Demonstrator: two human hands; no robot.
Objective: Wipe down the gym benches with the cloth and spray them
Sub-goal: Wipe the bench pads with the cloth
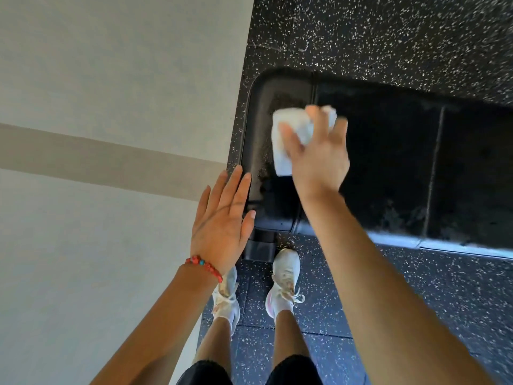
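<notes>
The floor point(388, 37) is black rubber flecked with white, laid in tiles, and it meets a pale grey wall point(97, 79) crossed by a beige band point(111, 159). A black padded bench point(388, 162) runs from near the wall off to the right edge, its top split by seams into sections; the section nearest the wall looks duller and streaked, the rest dark and glossy. Its black foot point(259, 247) shows below the near edge, just beside a white shoe point(286, 276); a second white shoe point(226, 295) stands partly hidden behind the left wrist. The cloth point(288, 137), white and folded, lies on the bench top across the first seam. The right hand point(319, 157) presses on it from above, fingers spread wide and fairly straight over the cloth, fingertips past its far edge. The left hand point(222, 218) is flat, fingers straight and close together, holding nothing; whether it touches the bench end cannot be told. A red bead bracelet point(205, 266) circles the left wrist.
</notes>
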